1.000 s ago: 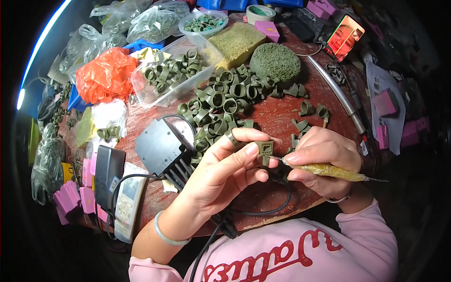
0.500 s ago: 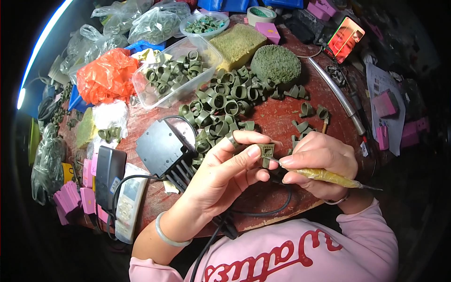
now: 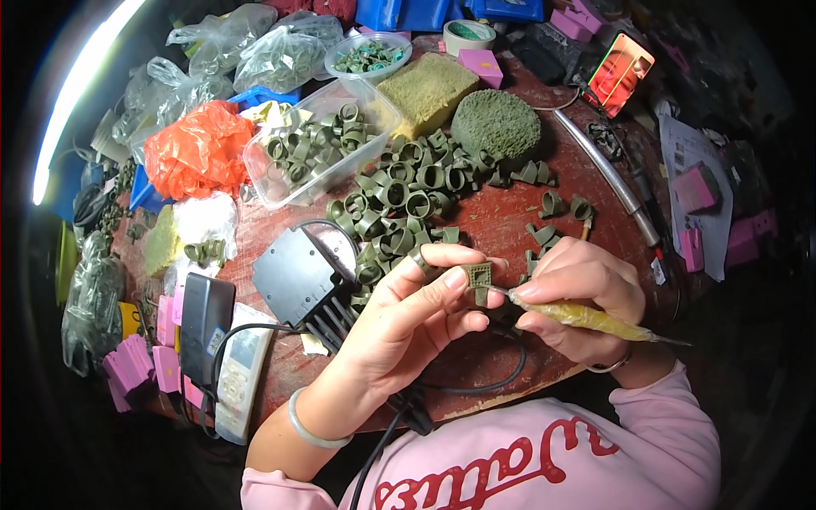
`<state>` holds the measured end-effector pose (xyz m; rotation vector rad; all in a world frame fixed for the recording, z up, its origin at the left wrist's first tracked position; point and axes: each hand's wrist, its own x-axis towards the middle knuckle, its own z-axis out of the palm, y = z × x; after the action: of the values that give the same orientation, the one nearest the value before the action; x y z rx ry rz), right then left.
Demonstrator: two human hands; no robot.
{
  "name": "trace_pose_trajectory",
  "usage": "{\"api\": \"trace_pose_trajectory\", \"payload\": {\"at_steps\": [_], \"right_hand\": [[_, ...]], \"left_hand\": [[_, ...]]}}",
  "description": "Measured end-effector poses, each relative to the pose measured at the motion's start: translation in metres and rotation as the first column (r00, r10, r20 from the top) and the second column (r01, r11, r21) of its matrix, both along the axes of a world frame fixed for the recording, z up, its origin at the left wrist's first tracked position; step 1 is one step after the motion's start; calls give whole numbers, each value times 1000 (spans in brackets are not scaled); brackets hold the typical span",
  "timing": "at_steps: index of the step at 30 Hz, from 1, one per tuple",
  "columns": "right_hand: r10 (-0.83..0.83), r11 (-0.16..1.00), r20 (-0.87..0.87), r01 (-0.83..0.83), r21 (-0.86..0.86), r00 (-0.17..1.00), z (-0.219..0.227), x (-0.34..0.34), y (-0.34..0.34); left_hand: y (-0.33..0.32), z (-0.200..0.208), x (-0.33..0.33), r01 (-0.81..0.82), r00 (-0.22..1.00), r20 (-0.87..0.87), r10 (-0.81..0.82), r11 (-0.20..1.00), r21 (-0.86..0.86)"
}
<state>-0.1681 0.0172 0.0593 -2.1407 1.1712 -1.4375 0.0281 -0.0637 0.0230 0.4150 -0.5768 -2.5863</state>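
Note:
My left hand [image 3: 406, 297] pinches a small dark green wax ring [image 3: 480, 274] between thumb and fingers, its square, beaded top facing up. A green band [image 3: 420, 258] circles one finger of this hand. Closed round a pointed carving tool [image 3: 586, 317] with a yellow wrapped handle is my right hand [image 3: 586, 293]. The tool's thin metal tip lies at the lower edge of the ring; whether it touches cannot be made out. Beyond my hands is a heap of similar green rings [image 3: 416, 204].
A clear plastic tub [image 3: 280, 191] holds more rings, beside a yellow-green sponge [image 3: 425, 89] and a round green sponge [image 3: 496, 126]. A black box [image 3: 302, 270] with cables stands left of my hands. A metal handpiece [image 3: 603, 170] and a lit phone [image 3: 620, 75] lie right.
The whole view has shifted slightly. My hands stay together with the same grips; the ring has tilted a little and the tool tip has moved slightly left against it.

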Motion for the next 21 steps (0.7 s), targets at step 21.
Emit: {"api": "trace_pose_trajectory", "payload": {"at_steps": [21], "right_hand": [[9, 999, -32, -11, -53, 999, -9, 6, -1]], "left_hand": [[-1, -1, 1, -8, 1000, -18, 8, 1000, 13]]}}
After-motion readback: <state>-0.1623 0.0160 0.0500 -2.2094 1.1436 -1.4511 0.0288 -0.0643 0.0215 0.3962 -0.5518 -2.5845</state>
